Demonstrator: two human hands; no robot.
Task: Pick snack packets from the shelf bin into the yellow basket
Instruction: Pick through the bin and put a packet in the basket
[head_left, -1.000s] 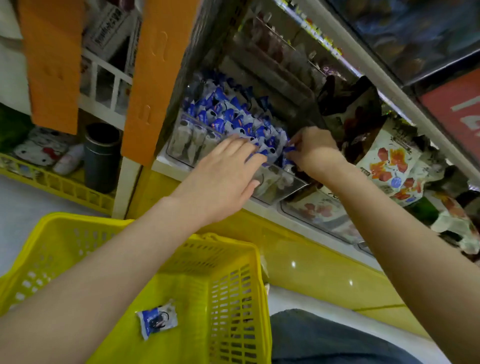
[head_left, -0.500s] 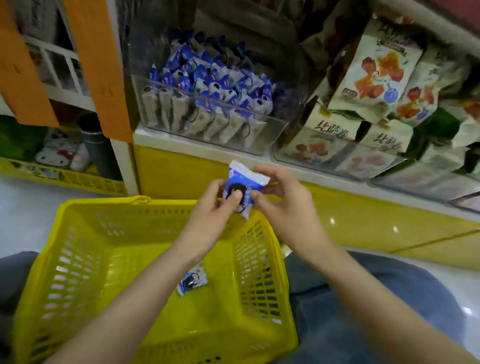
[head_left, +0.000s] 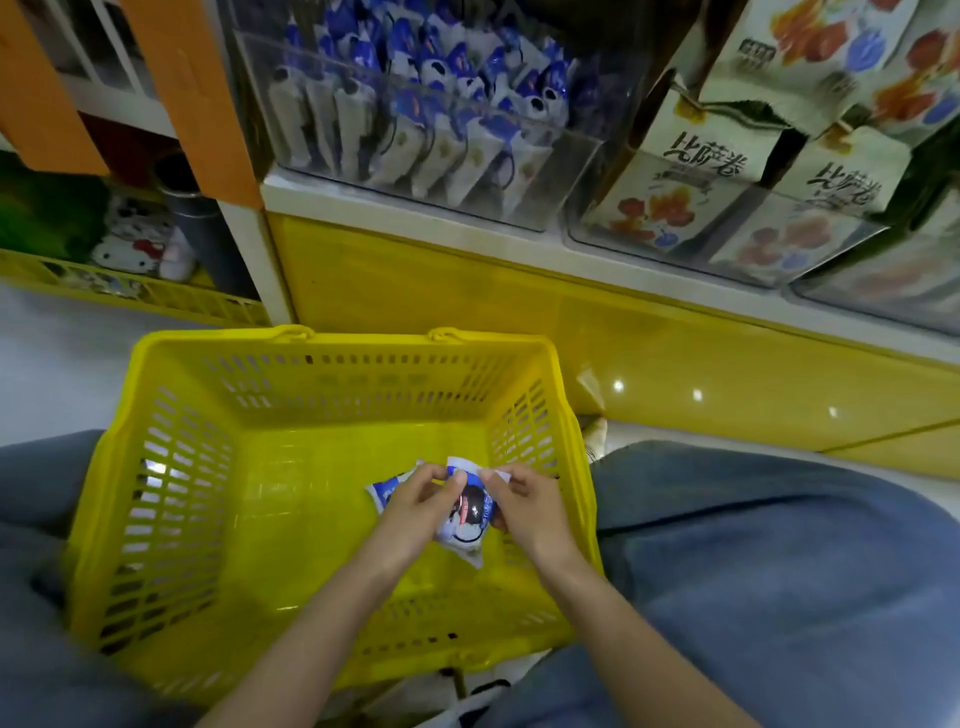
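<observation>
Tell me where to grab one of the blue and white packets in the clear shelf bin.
Pinch a front-row packet by its top edge, coming down from above. The packets stand upright, packed side by side, and the front wall of the clear bin covers their lower parts, so probably only the tops are free.

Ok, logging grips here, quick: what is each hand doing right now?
Left hand: pinching the snack packet.
Right hand: pinching the same packet.

Blue-white packet (head_left: 470, 514), seemingly tilted, in yellow basket (head_left: 171, 493)
</observation>
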